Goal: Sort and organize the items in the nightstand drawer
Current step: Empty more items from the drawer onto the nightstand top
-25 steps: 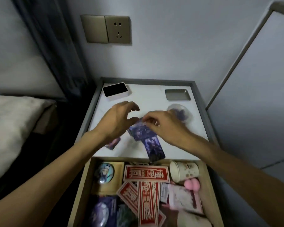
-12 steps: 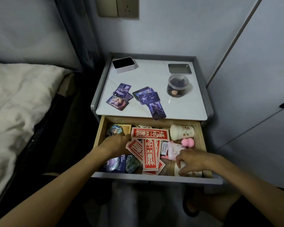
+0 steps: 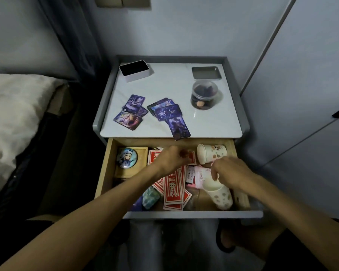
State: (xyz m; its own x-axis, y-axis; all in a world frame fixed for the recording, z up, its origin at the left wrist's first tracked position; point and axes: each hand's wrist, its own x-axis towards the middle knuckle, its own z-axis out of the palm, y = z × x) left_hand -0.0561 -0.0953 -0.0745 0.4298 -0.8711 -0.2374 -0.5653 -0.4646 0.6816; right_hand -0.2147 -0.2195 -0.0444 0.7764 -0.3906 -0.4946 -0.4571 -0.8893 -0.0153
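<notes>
The nightstand drawer [image 3: 105, 173] stands open, full of loose items. My left hand [image 3: 171, 159] reaches into its middle, fingers curled over the red printed packets [image 3: 173, 189] and pinching the rearmost one. My right hand [image 3: 230, 171] grips the rim of a patterned paper cup [image 3: 222, 197] lying tilted at the front right. A second paper cup [image 3: 211, 153] lies on its side at the back right. A round badge [image 3: 126, 158] sits in a small wooden box at the back left. Pink and white sachets [image 3: 198, 176] lie between my hands.
On the nightstand top [image 3: 164, 83] lie purple picture cards in two loose groups [image 3: 132, 112] [image 3: 169, 112], a clear lidded jar [image 3: 204, 96], a grey metal tin [image 3: 206, 72] and a white box with a black inside [image 3: 134, 69]. A bed [image 3: 14, 118] is at the left, a cupboard door at the right.
Both hands left the cards on the top and dropped into the drawer. The left hand shifted right onto the rear red packet; the right hand took hold of the front cup.
</notes>
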